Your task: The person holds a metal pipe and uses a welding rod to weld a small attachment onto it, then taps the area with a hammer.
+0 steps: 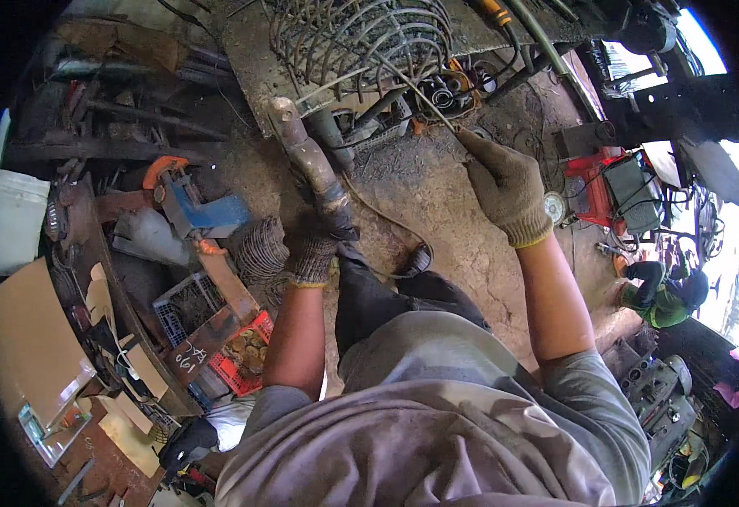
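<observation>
My left hand (309, 253), in a dark, dirty knit glove, is closed round the taped lower end of a worn grey-brown tool (310, 160) that looks like a welding electrode holder. From its head a thin pale rod (336, 82) reaches toward the bench. My right hand (509, 184), in a grey-brown glove, grips a thin metal rod (430, 106). This rod slants up and left to a rack of curved metal bars (361, 38) on the steel bench (247, 59). Whether either rod's tip touches the bars, I cannot tell.
A cable (391, 221) trails over the floor. On the left are a blue-and-orange machine part (209, 211), a coil (261, 249) and a red crate (261, 325). Rightward stand a red-and-grey box (589, 182) and a crouching person (661, 291) in green.
</observation>
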### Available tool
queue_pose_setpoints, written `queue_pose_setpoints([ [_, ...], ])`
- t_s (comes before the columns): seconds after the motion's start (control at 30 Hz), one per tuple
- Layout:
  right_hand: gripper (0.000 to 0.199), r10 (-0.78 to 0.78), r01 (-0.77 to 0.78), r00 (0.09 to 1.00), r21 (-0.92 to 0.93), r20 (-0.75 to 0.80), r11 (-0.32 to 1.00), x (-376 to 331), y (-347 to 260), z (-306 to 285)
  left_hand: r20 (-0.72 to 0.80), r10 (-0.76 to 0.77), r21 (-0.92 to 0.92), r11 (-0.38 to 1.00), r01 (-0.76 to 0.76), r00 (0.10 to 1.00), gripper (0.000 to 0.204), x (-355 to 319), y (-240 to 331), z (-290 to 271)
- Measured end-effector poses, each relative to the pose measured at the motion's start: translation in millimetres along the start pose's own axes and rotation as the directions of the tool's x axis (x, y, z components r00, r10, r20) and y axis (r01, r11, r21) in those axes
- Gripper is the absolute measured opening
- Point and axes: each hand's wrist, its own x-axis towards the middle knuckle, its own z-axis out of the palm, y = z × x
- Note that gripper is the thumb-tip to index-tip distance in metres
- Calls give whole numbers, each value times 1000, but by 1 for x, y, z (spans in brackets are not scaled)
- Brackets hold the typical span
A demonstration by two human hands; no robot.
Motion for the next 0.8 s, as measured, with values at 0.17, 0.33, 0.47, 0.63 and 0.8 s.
queue_pose_setpoints([
  [0.17,38,62,-61,997,-28,42,998,-3,0,-3,145,-174,120,980,158,974,54,2,83,-66],
  [0.33,36,28,-28,1000,9,3,1000,-1,-1,-2,-211,55,-105,991,-78,976,54,10,66,-43],
  [0.47,36,18,-17,1000,38,-1,999,-1,-5,-1,-247,118,-57,989,-136,962,53,15,33,-15],
  [0.63,36,31,-31,999,-19,10,999,-2,-4,-4,-201,84,-154,981,-116,976,59,22,86,-57],
  [0.8,35,43,-43,999,0,12,999,-1,-7,-3,-220,34,-295,950,-100,975,60,11,81,-60],
])
